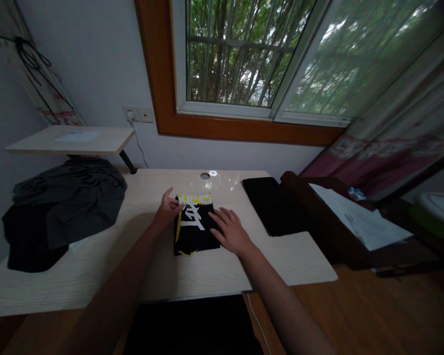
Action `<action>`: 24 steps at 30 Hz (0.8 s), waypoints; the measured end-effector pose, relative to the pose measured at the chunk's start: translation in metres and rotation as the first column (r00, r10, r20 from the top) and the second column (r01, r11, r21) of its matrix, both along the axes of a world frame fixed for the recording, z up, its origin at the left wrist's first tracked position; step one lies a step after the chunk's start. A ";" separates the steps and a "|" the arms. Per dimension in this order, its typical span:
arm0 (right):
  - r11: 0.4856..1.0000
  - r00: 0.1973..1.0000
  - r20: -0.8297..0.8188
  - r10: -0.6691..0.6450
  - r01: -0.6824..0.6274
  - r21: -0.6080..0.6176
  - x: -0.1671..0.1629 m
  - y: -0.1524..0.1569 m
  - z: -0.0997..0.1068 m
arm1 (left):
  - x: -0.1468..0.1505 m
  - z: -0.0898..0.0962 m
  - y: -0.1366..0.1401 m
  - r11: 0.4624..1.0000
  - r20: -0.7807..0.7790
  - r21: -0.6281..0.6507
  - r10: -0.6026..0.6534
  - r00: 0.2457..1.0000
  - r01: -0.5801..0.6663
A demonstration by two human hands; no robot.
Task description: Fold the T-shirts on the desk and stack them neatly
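On the table, our left hand, loosely wide, meets the left edge of the folded cloth; our right hand, spread, touches its right.

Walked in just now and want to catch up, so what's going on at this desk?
Someone is handling a black cloth printed in white and yellow, which lies flat on the pale desk in a compact, folded-looking shape. Their left hand is at its upper left edge, and their right hand is at its right side, fingers spread. A rumpled dark heap sits to the left, and a flat black item lies to the right.
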State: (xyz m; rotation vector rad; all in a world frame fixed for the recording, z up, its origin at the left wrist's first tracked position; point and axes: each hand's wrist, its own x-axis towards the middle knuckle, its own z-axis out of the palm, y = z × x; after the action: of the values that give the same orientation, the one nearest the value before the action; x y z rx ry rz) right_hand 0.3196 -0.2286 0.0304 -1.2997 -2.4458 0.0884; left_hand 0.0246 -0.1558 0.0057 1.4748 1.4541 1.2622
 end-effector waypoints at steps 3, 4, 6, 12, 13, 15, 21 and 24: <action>1.000 1.000 -0.017 -0.008 0.008 0.020 0.001 0.000 0.002 | 0.006 -0.004 -0.001 1.000 -0.028 0.011 0.008 1.000 -0.008; 0.999 1.000 -0.031 -0.005 0.006 0.033 0.001 0.000 0.003 | 0.006 -0.004 -0.002 1.000 -0.054 0.018 0.018 0.998 -0.017; 0.998 0.997 -0.063 0.034 -0.030 0.061 0.001 0.000 0.005 | 0.005 -0.004 -0.005 0.999 -0.096 0.029 0.038 0.995 -0.036; 0.940 0.929 -0.141 0.341 -0.335 0.064 -0.006 -0.006 0.010 | 0.001 -0.006 -0.006 0.993 -0.202 0.095 0.083 0.976 -0.064; 0.934 0.921 -0.152 0.358 -0.353 0.061 -0.008 -0.007 0.009 | 0.001 -0.007 -0.005 0.990 -0.213 0.119 0.094 0.972 -0.070; 0.931 0.917 -0.162 0.364 -0.357 0.071 -0.011 -0.008 0.007 | 0.001 -0.007 -0.004 0.983 -0.232 0.160 0.122 0.965 -0.085; 0.917 0.901 -0.179 0.396 -0.376 0.135 -0.016 -0.007 -0.002 | 0.001 -0.008 -0.003 0.963 -0.269 0.236 0.196 0.943 -0.133; 0.914 0.895 -0.193 0.403 -0.382 0.135 -0.016 -0.006 -0.003 | 0.001 -0.009 -0.004 0.954 -0.277 0.262 0.217 0.936 -0.144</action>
State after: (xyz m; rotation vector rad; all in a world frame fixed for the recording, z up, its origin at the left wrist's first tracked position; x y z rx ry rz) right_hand 0.3034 -0.2347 0.0272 -0.6965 -2.4500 0.2059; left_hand 0.0256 -0.1598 -0.0035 1.7898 1.7199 1.4086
